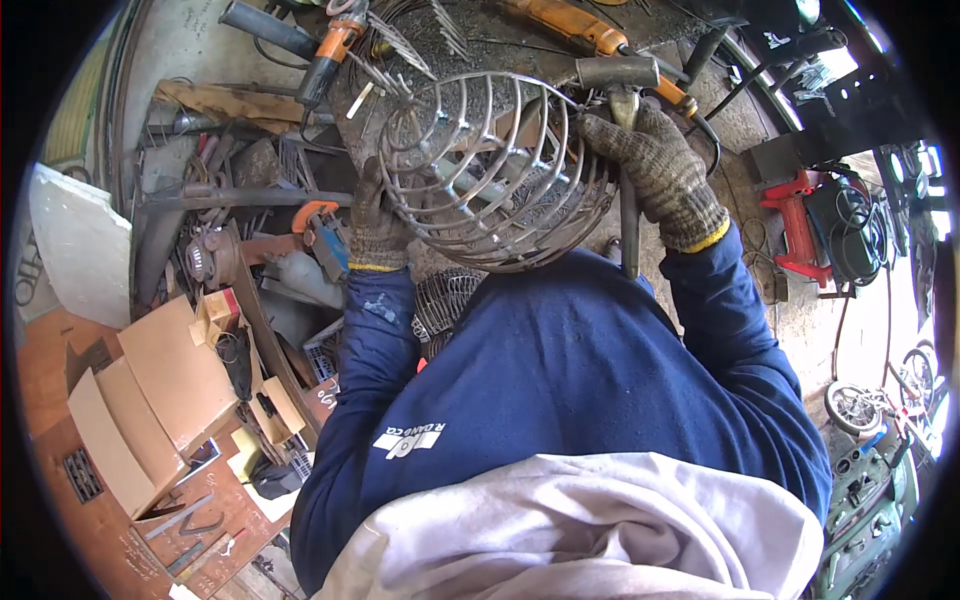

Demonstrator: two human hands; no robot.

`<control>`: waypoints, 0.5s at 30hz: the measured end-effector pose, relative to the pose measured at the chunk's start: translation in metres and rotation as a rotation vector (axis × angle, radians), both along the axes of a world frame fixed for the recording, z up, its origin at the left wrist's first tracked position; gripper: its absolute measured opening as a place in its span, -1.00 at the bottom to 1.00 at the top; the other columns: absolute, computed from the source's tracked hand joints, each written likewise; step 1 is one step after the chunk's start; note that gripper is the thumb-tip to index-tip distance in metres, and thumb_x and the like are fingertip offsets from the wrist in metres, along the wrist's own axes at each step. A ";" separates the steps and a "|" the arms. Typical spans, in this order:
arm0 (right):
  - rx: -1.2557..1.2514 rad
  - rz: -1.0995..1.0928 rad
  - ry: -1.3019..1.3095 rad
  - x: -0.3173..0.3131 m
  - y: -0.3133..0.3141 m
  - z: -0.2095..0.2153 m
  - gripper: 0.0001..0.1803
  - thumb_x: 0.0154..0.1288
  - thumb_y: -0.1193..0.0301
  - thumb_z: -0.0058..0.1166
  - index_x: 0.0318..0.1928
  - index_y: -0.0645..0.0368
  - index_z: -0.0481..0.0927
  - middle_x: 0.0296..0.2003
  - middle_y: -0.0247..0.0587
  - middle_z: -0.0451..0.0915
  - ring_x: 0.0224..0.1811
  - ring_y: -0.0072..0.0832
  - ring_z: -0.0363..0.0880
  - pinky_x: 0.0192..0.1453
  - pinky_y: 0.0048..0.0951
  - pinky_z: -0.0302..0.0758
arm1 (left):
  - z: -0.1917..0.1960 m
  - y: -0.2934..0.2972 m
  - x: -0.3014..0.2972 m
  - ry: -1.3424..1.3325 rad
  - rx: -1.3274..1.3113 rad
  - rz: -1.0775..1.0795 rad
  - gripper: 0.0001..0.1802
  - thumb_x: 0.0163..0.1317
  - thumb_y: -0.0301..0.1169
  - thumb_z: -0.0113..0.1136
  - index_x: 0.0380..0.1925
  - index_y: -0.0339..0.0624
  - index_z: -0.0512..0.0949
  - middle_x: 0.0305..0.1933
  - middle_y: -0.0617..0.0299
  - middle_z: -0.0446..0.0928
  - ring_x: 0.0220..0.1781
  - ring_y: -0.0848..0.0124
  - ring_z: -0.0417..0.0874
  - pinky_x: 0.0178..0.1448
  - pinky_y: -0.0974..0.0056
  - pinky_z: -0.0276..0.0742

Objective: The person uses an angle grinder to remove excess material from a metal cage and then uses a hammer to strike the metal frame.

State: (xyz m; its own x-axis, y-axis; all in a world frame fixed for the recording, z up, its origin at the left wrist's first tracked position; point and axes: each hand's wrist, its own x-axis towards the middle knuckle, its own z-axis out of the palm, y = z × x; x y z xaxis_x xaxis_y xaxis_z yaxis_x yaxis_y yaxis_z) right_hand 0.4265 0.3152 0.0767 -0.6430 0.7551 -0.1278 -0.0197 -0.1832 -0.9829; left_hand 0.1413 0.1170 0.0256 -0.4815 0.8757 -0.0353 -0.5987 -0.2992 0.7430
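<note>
A round basket (487, 184) of bent grey metal rods is held tilted in front of my body, over the worktable. My left hand (378, 222), in a brown knitted glove with a yellow cuff, is closed on its left side; some fingers are hidden behind the rods. My right hand (662, 172), gloved alike, is closed round the handle of a hammer (630, 220) at the basket's right side. The hammer's steel head points up and its handle hangs down. The right thumb reaches across to the basket's rim.
Angle grinders, one orange and grey (335, 45) and one yellow-orange (570, 25), lie on the worktable (480, 55) beyond the basket. Metal clutter and a cardboard box (165, 375) stand to the left. A red-framed machine (797, 228) stands on the right.
</note>
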 end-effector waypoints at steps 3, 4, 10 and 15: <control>-0.035 0.015 -0.053 -0.001 0.003 0.000 -0.69 0.27 0.23 0.27 -0.17 0.22 0.60 -0.44 -0.32 0.62 -0.46 -0.59 0.57 -0.32 -0.50 0.52 | 0.027 0.008 0.022 -0.042 -0.150 0.026 -0.54 0.29 -0.13 0.24 0.04 -0.20 0.52 -0.10 0.02 0.65 -0.15 0.19 0.73 -0.08 -0.07 0.74; -0.049 0.024 -0.059 -0.002 0.007 -0.005 -0.69 0.27 0.22 0.27 -0.17 0.22 0.60 -0.44 -0.32 0.62 -0.46 -0.59 0.56 -0.33 -0.51 0.51 | 0.039 0.011 0.031 -0.096 -0.159 0.005 -0.56 0.28 -0.12 0.25 0.00 -0.20 0.54 -0.12 0.03 0.66 -0.19 0.21 0.74 -0.10 -0.08 0.74; -0.207 0.042 0.183 -0.006 0.013 -0.027 -0.67 0.30 0.26 0.24 -0.04 0.20 0.58 -0.29 -0.40 0.63 -0.32 -0.63 0.57 -0.21 -0.55 0.51 | 0.003 0.005 0.004 -0.026 -0.251 0.025 -0.47 0.22 -0.11 0.34 0.06 -0.20 0.49 -0.12 0.17 0.62 -0.15 0.37 0.68 -0.11 0.24 0.67; -0.364 0.057 0.254 -0.004 0.013 -0.035 -0.62 0.31 0.37 0.20 0.10 0.20 0.51 -0.13 -0.29 0.62 -0.12 -0.56 0.61 0.01 -0.50 0.56 | 0.038 0.013 0.038 0.013 -0.213 0.103 -0.58 0.26 -0.21 0.31 0.02 -0.20 0.53 -0.12 0.20 0.64 -0.12 0.39 0.68 0.01 0.26 0.64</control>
